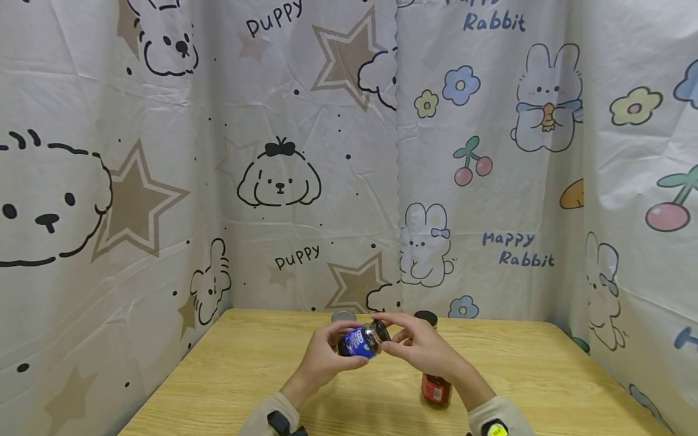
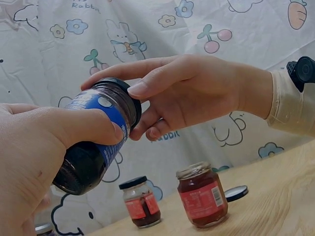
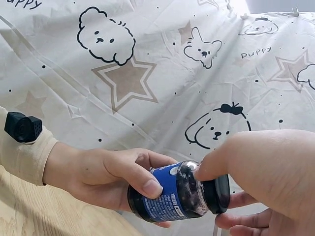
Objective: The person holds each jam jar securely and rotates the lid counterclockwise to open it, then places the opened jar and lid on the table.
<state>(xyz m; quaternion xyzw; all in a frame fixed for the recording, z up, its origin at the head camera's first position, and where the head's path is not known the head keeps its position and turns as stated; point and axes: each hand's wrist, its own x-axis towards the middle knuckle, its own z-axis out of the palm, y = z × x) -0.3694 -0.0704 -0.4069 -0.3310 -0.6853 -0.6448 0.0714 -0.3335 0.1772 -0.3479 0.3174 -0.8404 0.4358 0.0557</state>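
Observation:
A glass jar [image 1: 358, 343] with a blue label and dark contents is held tilted above the table. My left hand [image 1: 322, 357] grips its body, thumb across the label in the left wrist view. At the jar's upper end, my right hand [image 1: 417, 344] pinches the black lid [image 3: 215, 194] between thumb and fingers. The lid sits on the jar's mouth; whether it is loose I cannot tell. Below, on the table, stands a lidless red-labelled jar [image 2: 203, 202]. A black-lidded jar [image 2: 141, 206] with a red label stands near it.
A loose lid [image 2: 236, 193] lies on the wooden table [image 1: 229, 375] beside the lidless jar. Behind my left hand shows the grey lid of another jar [image 1: 343, 316], mostly hidden. Printed curtains [image 1: 338, 181] enclose the table at the back and sides.

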